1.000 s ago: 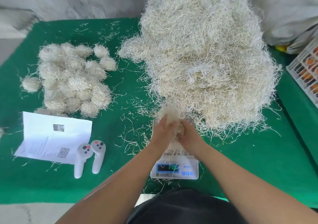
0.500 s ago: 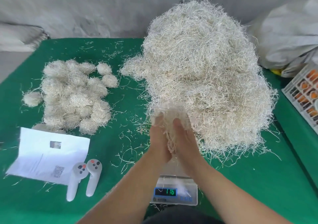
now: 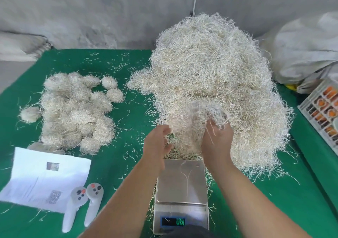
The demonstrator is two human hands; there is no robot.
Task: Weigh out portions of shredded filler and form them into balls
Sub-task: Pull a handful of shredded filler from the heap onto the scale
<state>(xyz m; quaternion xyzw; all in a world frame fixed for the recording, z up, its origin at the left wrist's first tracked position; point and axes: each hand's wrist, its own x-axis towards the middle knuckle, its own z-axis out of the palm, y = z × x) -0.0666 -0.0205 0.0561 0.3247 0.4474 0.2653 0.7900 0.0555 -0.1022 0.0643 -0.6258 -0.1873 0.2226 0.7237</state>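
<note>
- The pale, tangled tuft of shredded filler (image 3: 199, 120) has been lifted off the small steel scale (image 3: 180, 182) since a second ago, when both hands were pressing it down on the pan. It is now in the air above the far edge of the scale, in front of the big heap of the same straw-coloured filler (image 3: 215, 76).
- The pan of the scale is now almost bare; only a few thin strands lie on it. The green digits on the display are too blurred for me to read with certainty.
- I judge that weighing of this portion is finished and the forming step begins.
- The right hand (image 3: 216, 139) holds the tuft, with its fingers curled around the right part of it.
- The left hand (image 3: 157, 142) is just beside the tuft on its left, palm turned toward it and fingers loosely bent. Whether it touches the strands I cannot tell; it does not seem to grip anything.
- The tuft has not yet a ball shape. It is loose and wider than it is tall, with its long axis running roughly left to right between the two hands, and frayed ends point in all directions.
- The finished balls (image 3: 73, 109) lie in a pile on the left part of the green tabletop (image 3: 128, 120), well apart from the hands.
</note>
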